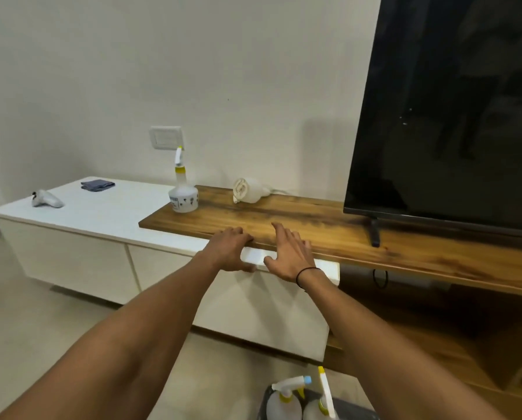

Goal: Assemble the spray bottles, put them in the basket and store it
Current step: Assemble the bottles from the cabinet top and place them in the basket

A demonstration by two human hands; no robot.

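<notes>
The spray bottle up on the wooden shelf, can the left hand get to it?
Probably yes. The spray bottle stands upright in the open, farther back and left of the left hand, which rests at the wooden shelf edge. Nothing stands between them.

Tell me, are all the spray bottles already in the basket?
No: one spray bottle stands alone on the wooden shelf, while the basket on the floor holds the others.

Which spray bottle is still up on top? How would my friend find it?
Find the big black TV, then follow the long wooden shelf under it to its left end. The spray bottle stands upright there, below the wall switch. It stands alone, clear with a yellow collar, unlike the bottles down in the basket on the floor.
</notes>
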